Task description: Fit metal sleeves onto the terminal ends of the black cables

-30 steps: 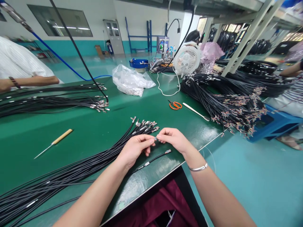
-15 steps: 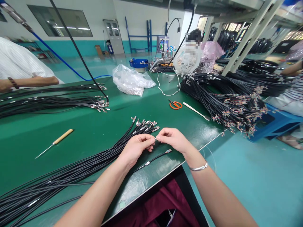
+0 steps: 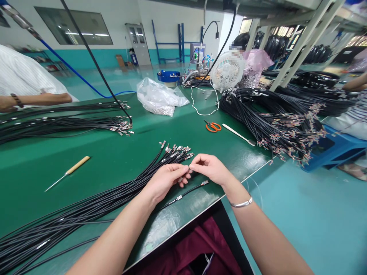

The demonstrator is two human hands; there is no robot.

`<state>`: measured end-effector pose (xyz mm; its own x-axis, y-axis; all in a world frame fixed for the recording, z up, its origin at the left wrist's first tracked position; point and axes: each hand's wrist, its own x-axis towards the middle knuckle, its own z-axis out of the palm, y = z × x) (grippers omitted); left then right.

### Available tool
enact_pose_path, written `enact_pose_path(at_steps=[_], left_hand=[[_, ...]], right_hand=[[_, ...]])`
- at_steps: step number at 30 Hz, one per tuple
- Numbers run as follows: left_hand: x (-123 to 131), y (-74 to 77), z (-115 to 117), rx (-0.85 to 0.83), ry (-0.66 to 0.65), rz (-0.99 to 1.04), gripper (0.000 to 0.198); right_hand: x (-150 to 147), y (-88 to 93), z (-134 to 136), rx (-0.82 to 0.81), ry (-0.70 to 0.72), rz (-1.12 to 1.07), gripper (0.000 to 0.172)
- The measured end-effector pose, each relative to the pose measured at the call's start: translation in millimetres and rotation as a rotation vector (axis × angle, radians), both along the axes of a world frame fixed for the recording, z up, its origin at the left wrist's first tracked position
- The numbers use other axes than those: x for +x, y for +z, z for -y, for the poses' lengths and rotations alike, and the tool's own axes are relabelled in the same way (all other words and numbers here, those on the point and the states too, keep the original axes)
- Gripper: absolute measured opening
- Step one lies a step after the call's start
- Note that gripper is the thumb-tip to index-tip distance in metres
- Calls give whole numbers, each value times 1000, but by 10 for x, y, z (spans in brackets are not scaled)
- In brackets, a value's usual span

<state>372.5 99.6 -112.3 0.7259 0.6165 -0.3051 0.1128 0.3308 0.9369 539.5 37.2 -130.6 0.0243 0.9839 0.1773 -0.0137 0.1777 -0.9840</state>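
Note:
My left hand (image 3: 166,180) and my right hand (image 3: 211,168) meet fingertip to fingertip above the green table, both closed in a pinch. Whatever sits between the fingertips is tiny and mostly covered, so I cannot make it out. Under and behind my left hand runs a bundle of black cables (image 3: 123,196), with small metal connectors (image 3: 179,150) at its far end. A single black cable (image 3: 190,191) lies just below my hands; it has a white label and a metal connector tip (image 3: 204,183).
A wooden-handled awl (image 3: 78,165) lies at left. Orange-handled scissors (image 3: 213,127) and a white stick-like tool (image 3: 237,134) lie beyond my hands. A plastic bag (image 3: 160,97), a fan (image 3: 228,70) and heaped cables (image 3: 258,114) stand farther back. Co-workers sit left, right and behind the fan.
My fingertips have shifted slightly, and the lower fingers of my left hand have moved a little. Both hands stay pinched together in nearly the same place.

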Motion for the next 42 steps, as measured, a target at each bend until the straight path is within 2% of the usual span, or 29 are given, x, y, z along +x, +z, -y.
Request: enact_pose_path(at_steps=[5,12,15,21,23,28,36,39,42], left_hand=[[-11,8,-14,-131,-33,78,22],[-32,21,-25,-138,-63,65,23],[-78,39,-45,-55,-84,4,23],[-168,113,-16,402,-177,-257,19],[-168,124,16,480,-217,-311,20],[-111,84,86,497,-204,-277,26],[-7,29,136,531,-52,-247,25],[-23,38,146,549,-75,-277,20],[-50,53,176,695,-176,-311,17]], right_hand=[[-15,21,18,37,21,1,15],[-6,33,18,29,-2,29,19],[30,17,24,31,-42,26,18],[84,-46,166,-56,-80,87,19],[83,-52,233,-95,-74,110,20],[33,-28,291,-158,-123,185,20],[-27,-74,214,-162,-233,217,19],[-4,-46,258,-185,-178,225,15],[66,26,334,-252,-40,316,10]])
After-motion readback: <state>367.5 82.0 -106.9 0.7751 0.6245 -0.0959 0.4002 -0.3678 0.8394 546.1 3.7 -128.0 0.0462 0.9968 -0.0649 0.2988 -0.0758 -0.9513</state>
